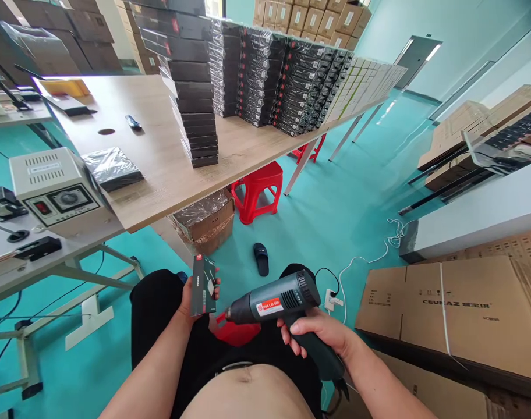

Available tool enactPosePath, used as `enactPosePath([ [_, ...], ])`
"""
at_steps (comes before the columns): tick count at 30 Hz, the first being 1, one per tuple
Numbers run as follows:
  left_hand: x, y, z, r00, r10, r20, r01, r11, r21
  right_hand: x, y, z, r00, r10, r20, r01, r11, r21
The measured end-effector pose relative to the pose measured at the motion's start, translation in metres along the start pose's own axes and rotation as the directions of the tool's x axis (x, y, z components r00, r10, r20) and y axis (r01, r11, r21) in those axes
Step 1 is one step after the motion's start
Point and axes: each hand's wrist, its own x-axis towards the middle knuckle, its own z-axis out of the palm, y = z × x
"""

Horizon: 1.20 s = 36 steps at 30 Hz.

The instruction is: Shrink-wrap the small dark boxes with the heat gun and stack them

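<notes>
My left hand [187,299] is closed around a small dark product box [203,286] with a red logo and a printed picture, held upright above my lap. In my right hand [311,334] is a grey-green heat gun [274,299], gripped by its handle. Its dark nozzle points left toward the box, with a gap between them. Part of a red stool [236,333] shows between my legs, under the nozzle. A cord hangs from the base of the gun's handle.
A wooden table [160,192] carries tall stacks of black boxes [195,116], a wrapped black pack [112,167] and a cutter [133,122]. A beige control unit [58,189] stands left. Flattened cartons [422,302] are at right. A power strip [333,301], slipper [261,259] and red stool lie around the floor.
</notes>
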Motion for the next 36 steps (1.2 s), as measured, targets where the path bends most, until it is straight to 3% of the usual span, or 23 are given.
enactPosePath([
  [3,-0.007,0.0,0.009,0.993,-0.113,0.043,0.113,0.994,-0.002,0.024,-0.012,-0.003,0.991,-0.071,-0.117,0.074,0.997,0.014],
  [5,-0.012,-0.001,0.014,0.991,-0.129,0.039,0.131,0.991,-0.038,0.046,-0.02,0.002,0.968,-0.132,-0.214,0.15,0.986,0.067],
  [7,-0.015,-0.001,0.016,0.993,-0.121,0.01,0.121,0.99,-0.065,0.065,-0.03,0.012,0.959,-0.171,-0.225,0.195,0.977,0.089],
  [10,-0.016,0.0,0.014,0.992,-0.112,-0.059,0.108,0.992,-0.063,0.076,-0.042,0.03,0.97,-0.187,-0.155,0.202,0.975,0.089],
  [14,-0.014,0.001,0.009,0.983,0.011,-0.183,-0.013,1.0,-0.013,0.054,-0.046,0.031,0.985,-0.048,0.165,0.066,0.992,-0.107],
  [15,-0.013,0.001,0.008,0.978,0.029,-0.205,-0.027,1.0,0.016,0.045,-0.044,0.024,0.981,0.002,0.196,0.032,0.985,-0.169],
  [17,-0.012,0.0,0.009,0.969,0.108,-0.224,-0.08,0.988,0.13,0.029,-0.036,0.007,0.989,0.042,0.145,-0.01,0.976,-0.217],
  [20,-0.01,0.002,0.01,0.932,0.329,-0.149,-0.246,0.88,0.408,0.014,-0.022,-0.015,0.998,0.005,-0.065,-0.014,0.991,-0.133],
  [22,-0.009,0.005,0.01,0.911,0.408,-0.063,-0.321,0.795,0.514,0.01,-0.015,-0.016,0.988,-0.036,-0.152,0.027,0.998,-0.063],
  [27,-0.007,0.008,0.008,0.877,0.474,0.077,-0.412,0.659,0.629,0.025,-0.009,0.026,0.989,-0.133,-0.069,0.134,0.991,0.021],
  [29,-0.007,0.005,0.007,0.878,0.469,0.094,-0.41,0.638,0.652,0.036,-0.01,0.039,0.977,-0.185,-0.104,0.191,0.981,0.046],
  [33,-0.011,0.001,0.006,0.885,0.465,0.024,-0.388,0.707,0.592,0.045,-0.013,0.039,0.944,-0.208,-0.255,0.207,0.978,-0.03],
  [36,-0.012,0.0,0.005,0.867,0.495,0.053,-0.396,0.621,0.676,0.04,-0.014,0.034,0.972,-0.165,-0.167,0.159,0.986,-0.046],
])
